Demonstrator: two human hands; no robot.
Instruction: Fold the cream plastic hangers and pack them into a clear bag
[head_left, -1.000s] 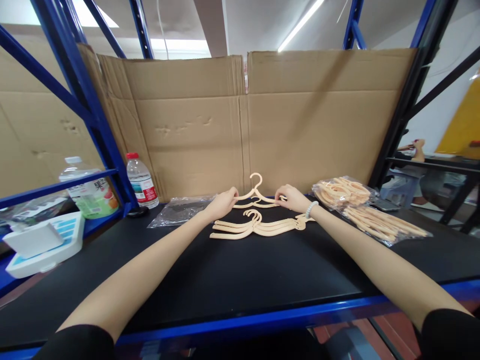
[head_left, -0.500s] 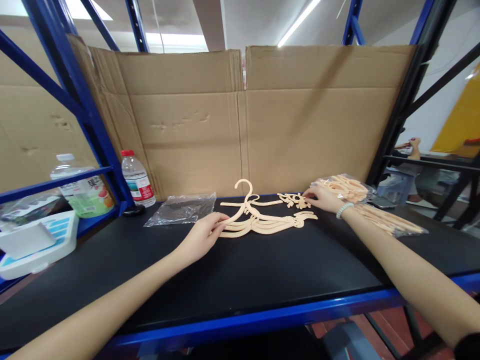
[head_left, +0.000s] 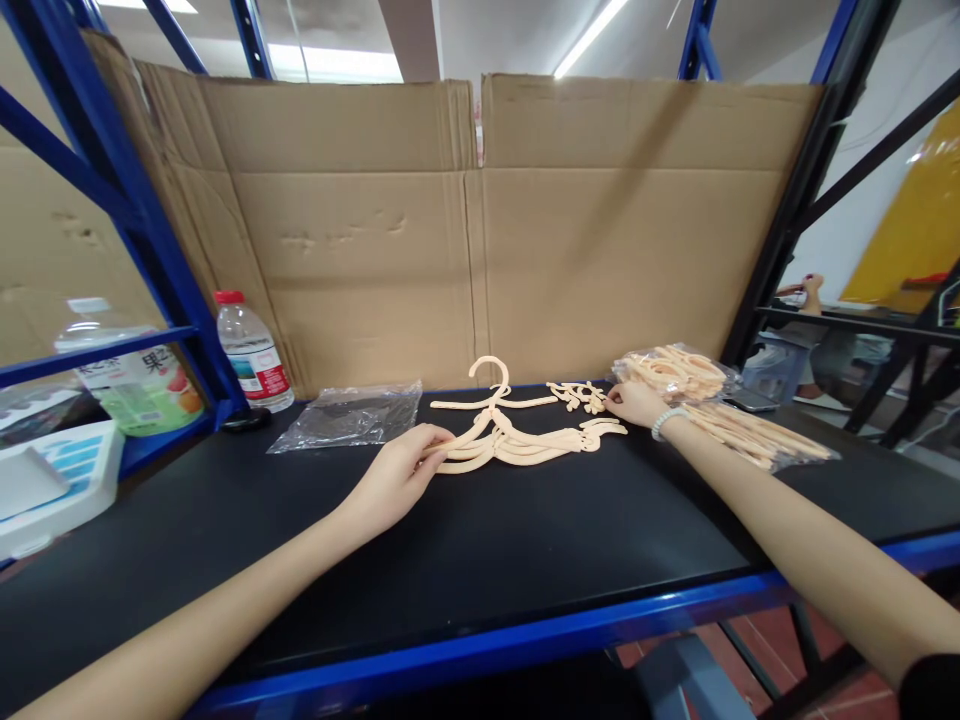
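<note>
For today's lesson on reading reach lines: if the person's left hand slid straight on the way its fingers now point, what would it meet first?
The left hand already touches the near end of the stacked hangers. Going straight on, it would push further into that stack; depth beyond it is unclear.

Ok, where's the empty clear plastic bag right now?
In the head view the clear plastic bag lies flat at the back of the black bench, left of the hanger stack and right of the water bottle.

white box (head_left: 45, 490): cut off at left edge | juice bottle (head_left: 127, 385): partly behind shelf rail (head_left: 97, 350)
</note>
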